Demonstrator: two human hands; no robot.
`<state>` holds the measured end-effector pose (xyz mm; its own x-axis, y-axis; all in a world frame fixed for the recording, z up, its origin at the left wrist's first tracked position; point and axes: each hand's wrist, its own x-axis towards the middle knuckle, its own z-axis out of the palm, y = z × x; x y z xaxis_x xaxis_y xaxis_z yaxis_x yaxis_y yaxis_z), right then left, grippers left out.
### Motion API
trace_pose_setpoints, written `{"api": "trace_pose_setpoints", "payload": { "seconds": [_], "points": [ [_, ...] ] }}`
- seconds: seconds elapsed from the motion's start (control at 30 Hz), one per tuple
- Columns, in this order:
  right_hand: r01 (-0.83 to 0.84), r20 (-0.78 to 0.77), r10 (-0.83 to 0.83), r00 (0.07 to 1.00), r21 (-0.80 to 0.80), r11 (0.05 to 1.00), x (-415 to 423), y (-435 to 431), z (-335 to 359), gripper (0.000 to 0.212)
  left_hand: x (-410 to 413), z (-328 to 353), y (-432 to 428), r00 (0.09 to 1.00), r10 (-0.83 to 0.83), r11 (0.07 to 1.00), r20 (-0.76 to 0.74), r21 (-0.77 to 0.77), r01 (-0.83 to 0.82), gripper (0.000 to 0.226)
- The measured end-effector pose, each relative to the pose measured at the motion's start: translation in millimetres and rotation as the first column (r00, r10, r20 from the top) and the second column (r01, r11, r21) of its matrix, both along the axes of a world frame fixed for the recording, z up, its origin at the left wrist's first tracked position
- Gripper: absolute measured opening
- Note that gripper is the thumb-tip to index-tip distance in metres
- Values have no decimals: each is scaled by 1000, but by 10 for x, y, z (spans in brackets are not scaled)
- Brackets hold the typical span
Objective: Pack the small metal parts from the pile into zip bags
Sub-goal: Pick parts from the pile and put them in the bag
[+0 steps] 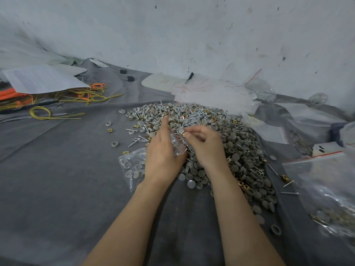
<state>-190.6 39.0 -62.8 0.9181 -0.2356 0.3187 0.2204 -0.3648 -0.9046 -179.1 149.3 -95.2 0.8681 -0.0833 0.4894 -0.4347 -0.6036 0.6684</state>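
A big pile [221,143] of grey round caps, silver screws and brass square nuts covers the grey cloth in front of me. My left hand [163,150] holds a small clear zip bag [177,145] against its palm, with the forefinger stretched out over the pile. Close beside it my right hand [203,144] pinches a small part [182,132] between thumb and fingertips, just above the bag. Under my left wrist lies a zip bag [132,166] holding caps and screws.
Empty clear bags [215,95] lie heaped behind the pile by the wall. Filled zip bags [326,189] sit at the right edge. Yellow wires [57,112], orange pieces and papers [42,79] lie at the left. Single caps and nuts are scattered on the grey cloth [67,179].
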Motion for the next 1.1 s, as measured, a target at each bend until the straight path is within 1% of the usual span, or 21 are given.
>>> {"api": "trace_pose_setpoints", "payload": {
  "seconds": [0.07,0.1,0.13,0.17,0.23,0.3,0.33,0.4,0.5,0.57,0.6,0.63,0.67,0.73,0.77,0.8,0.83,0.9,1.0,1.03,1.1],
  "points": [
    [-122,-45,121,992,0,993,-27,43,34,24,7,-1,0,1000,-1,1000,0,2,1,92],
    [-137,-47,137,989,4,991,-39,39,49,26,9,-2,0,1000,3,1000,1,6,-3,92],
    [-111,-35,111,993,3,994,-52,20,65,25,8,-3,1,1000,7,1000,5,10,-7,93],
    [-41,-14,41,999,-14,999,-60,-19,81,24,7,-6,2,1000,11,1000,12,12,-11,94],
    [188,23,-187,982,-62,980,-77,-138,106,19,3,-9,1,1000,20,1000,21,16,-21,95],
    [380,14,-383,924,-148,913,-92,-284,105,18,5,-12,-1,999,25,999,20,27,-25,97],
    [420,-13,-433,901,-216,881,-97,-350,98,19,7,-14,-3,1000,24,999,20,32,-25,98],
    [394,-98,-449,888,-342,853,-103,-424,79,19,10,-17,-3,1000,22,999,20,31,-23,98],
    [231,-269,-397,878,-489,841,-106,-419,70,15,7,-19,2,1000,20,999,19,26,-21,97],
    [111,-398,-365,842,-534,838,-104,-395,75,18,6,-21,1,1000,24,999,18,21,-25,97],
    [74,-437,-358,825,-544,836,-97,-388,74,22,7,-22,-1,999,26,999,20,19,-27,96],
    [65,-438,-360,824,-558,827,-90,-379,70,25,10,-24,-4,999,28,999,23,18,-28,96],
    [89,-393,-367,843,-570,817,-84,-355,65,25,13,-25,-7,999,28,999,23,18,-29,96],
    [208,-202,-367,908,-544,813,-80,-258,49,19,21,-24,-7,999,29,999,19,13,-29,96],
    [243,-100,-340,935,-518,820,-68,-186,36,18,27,-20,-8,999,33,999,19,6,-33,95],
    [232,-31,-287,957,-510,828,-45,-105,14,20,32,-16,-5,999,44,999,23,-4,-44,95],
    [186,-2,-222,975,-534,825,-12,-22,-22,23,38,-12,1,998,60,998,28,-17,-60,94],
    [85,-29,-133,991,-633,770,48,100,-120,31,48,-2,17,994,108,993,31,-51,-106,91],
    [11,-114,-144,983,-744,668,108,126,-251,37,66,-2,49,986,168,976,7,-144,-165,93],
    [13,-120,-157,980,-754,657,127,128,-278,38,76,1,63,984,178,968,-7,-180,-177,95],
    [63,-108,-208,972,-735,675,169,158,-296,37,94,19,86,980,194,954,-35,-225,-197,95]
  ]
}}
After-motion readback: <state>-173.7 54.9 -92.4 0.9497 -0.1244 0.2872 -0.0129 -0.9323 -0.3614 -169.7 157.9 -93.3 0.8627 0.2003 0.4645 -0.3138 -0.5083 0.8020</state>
